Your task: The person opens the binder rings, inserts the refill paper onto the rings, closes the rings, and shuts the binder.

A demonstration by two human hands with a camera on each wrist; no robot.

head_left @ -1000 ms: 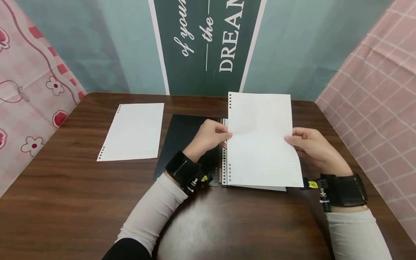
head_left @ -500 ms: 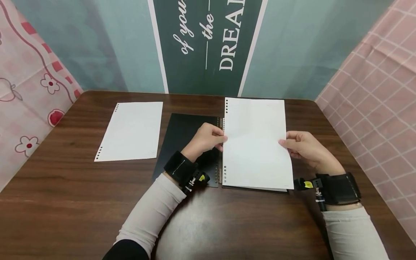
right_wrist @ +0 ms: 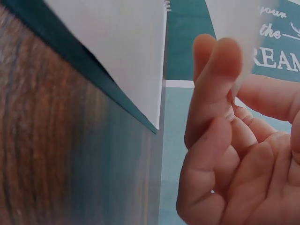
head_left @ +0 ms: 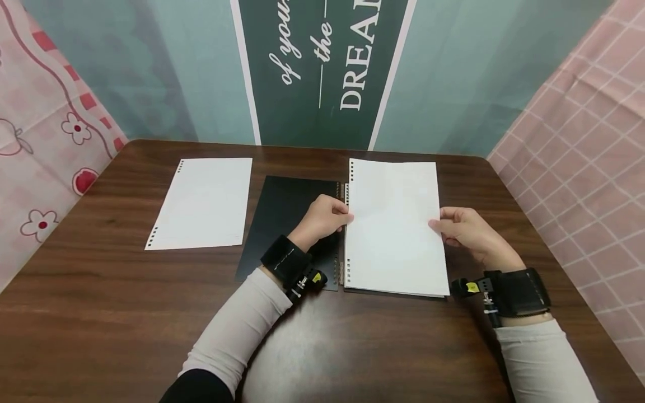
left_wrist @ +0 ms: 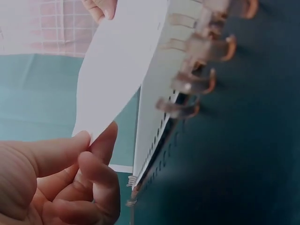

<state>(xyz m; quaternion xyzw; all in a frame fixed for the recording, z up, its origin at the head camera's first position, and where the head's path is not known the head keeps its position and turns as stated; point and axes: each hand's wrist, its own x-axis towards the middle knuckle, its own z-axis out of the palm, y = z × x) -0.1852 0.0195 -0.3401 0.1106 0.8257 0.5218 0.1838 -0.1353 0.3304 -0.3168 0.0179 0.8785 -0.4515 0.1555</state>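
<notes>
A white punched sheet of paper hangs over the right half of an opened loose-leaf binder, whose dark cover lies flat on the left. My left hand pinches the sheet's left edge between thumb and forefinger, next to the holes. On the opposite edge, my right hand pinches the paper with its thumb and fingers. In the left wrist view the binder's rings stand parted, and the held sheet is raised off the pages below. The right wrist view shows more paper on the back cover.
Another white punched sheet lies on the brown wooden table, left of the binder. A teal backdrop with lettering stands behind the table. Patterned pink cloths hang at both sides.
Both hands have lowered the held sheet toward the binder, the right hand also shifting left. The sheet now lines up more closely with the pages beneath. Both hands keep their pinch.
</notes>
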